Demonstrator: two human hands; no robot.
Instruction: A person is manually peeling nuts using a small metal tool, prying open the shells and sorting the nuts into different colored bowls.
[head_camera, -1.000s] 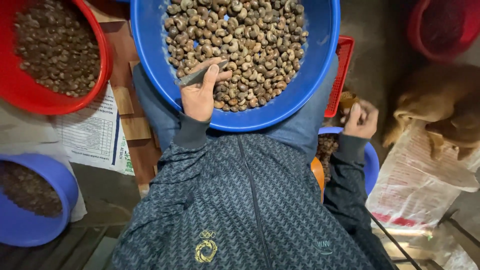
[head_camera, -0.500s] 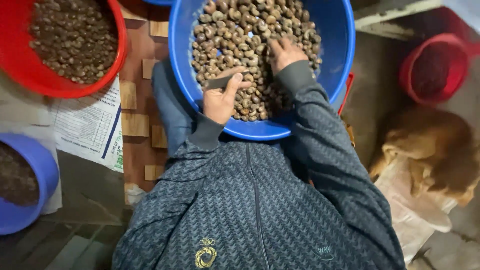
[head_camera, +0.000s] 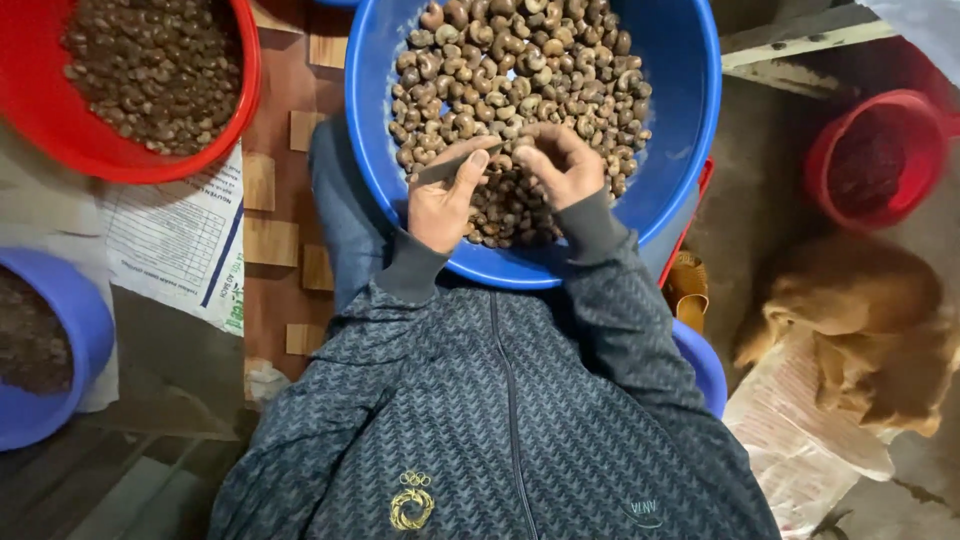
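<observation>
Head view, left hand (head_camera: 440, 205) gripping blade (head_camera: 440, 168), tip pointing left

The blue basin (head_camera: 680, 180) runs off the top edge, as does the red basin (head_camera: 235, 120) at upper left. The left hand (head_camera: 440, 200) covers most of the small dark blade (head_camera: 440, 168). Whatever the right hand (head_camera: 562, 168) pinches is hidden by its fingers. The purple tub (head_camera: 85, 330) is cut by the left edge.

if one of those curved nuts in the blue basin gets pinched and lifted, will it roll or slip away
The nuts look small and kidney-shaped, so one would probably rock rather than roll far. Heaped loosely in the blue basin, neighbours likely shift when one is pulled. The right hand pinches with its fingertips, which suggests they are light.
</observation>
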